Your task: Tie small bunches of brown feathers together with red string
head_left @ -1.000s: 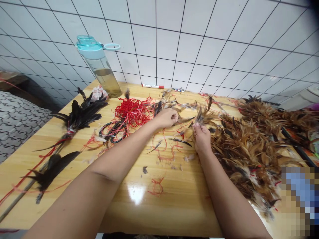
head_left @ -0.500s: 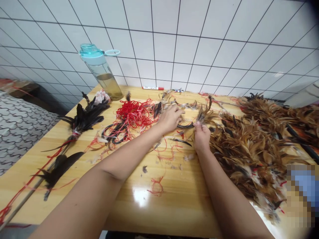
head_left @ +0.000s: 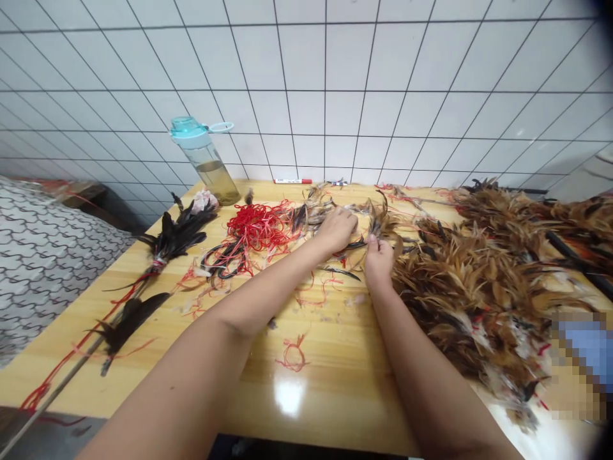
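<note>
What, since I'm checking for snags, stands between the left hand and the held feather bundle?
Nothing visible blocks the gap from the left hand to the feather bundle pinched in the right hand; a slender dark piece shows just below that gap.

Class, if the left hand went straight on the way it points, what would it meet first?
Probably the feather bunch held in the right hand, though depth is unclear.
</note>
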A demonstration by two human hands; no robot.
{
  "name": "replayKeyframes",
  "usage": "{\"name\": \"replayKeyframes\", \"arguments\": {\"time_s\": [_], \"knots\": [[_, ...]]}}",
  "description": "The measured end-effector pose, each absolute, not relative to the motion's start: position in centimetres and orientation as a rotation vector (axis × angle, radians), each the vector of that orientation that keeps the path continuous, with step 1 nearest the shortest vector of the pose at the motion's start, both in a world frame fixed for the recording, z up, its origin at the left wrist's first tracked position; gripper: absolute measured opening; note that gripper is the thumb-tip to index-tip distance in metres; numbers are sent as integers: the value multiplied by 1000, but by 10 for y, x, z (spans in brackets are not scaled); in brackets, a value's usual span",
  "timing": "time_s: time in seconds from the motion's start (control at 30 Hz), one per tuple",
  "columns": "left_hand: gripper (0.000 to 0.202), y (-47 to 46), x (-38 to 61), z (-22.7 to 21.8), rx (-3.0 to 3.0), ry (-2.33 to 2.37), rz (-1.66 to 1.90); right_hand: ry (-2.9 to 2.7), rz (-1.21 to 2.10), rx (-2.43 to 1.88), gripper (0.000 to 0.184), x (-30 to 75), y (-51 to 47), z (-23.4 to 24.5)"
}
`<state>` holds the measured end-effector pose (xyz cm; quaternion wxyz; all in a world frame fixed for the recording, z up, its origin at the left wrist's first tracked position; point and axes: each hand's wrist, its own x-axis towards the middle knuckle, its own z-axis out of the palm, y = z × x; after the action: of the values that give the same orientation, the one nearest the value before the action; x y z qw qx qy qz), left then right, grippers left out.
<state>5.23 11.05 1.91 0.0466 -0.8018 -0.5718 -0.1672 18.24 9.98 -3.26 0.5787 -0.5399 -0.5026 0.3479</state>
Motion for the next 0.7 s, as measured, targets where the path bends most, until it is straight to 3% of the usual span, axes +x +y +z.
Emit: {"name": "replayKeyframes", "arguments": {"time_s": [0.2,0.7], "knots": [[21,74,32,37,-2414,-1546,-622,-1276,744,-1274,26,180,98,-35],[20,68,21,8,-2412,-1239,-748,-1821,520,-1192,28,184,93,-29]]}}
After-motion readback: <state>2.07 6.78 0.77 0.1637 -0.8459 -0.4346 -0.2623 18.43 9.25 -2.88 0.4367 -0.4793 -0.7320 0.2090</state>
